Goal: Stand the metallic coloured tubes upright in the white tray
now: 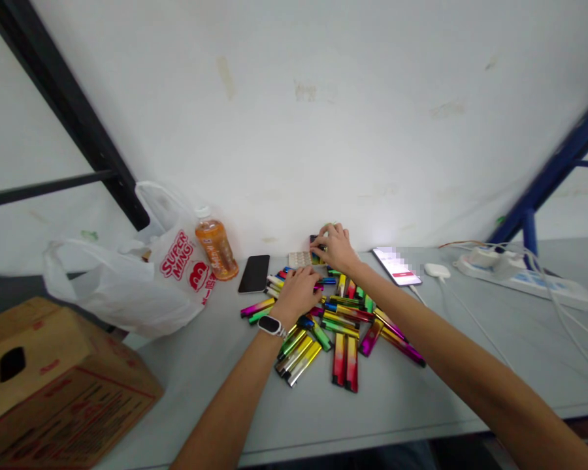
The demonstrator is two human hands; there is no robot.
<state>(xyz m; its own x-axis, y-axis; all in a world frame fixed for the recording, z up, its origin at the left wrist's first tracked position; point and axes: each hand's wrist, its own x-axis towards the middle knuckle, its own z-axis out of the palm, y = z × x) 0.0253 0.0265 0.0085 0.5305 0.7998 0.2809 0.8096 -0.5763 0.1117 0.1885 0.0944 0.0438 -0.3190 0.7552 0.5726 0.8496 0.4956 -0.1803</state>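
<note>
Shiny multicoloured cigarette lighters point(345, 313) lie in a loose pile on the grey table. My left hand point(301, 294), with a white smart band on its wrist, lies over the left part of the pile, fingers spread and curved down among the lighters. Behind the pile, a small white tray with a grid of slots point(298, 259) stands close to the wall. My right hand point(337, 248) is at the tray's right end, thumb and fingers pinched at a dark-topped lighter point(314, 241) there. The fingers partly hide that lighter and the tray's right side.
Left of the pile are a black phone point(254, 273), an orange drink bottle point(216, 247), a white plastic bag point(176, 294) and a cardboard box point(68, 385). To the right lie a lit phone point(392, 261) on a cable, a white charger point(438, 271) and a power strip point(534, 284).
</note>
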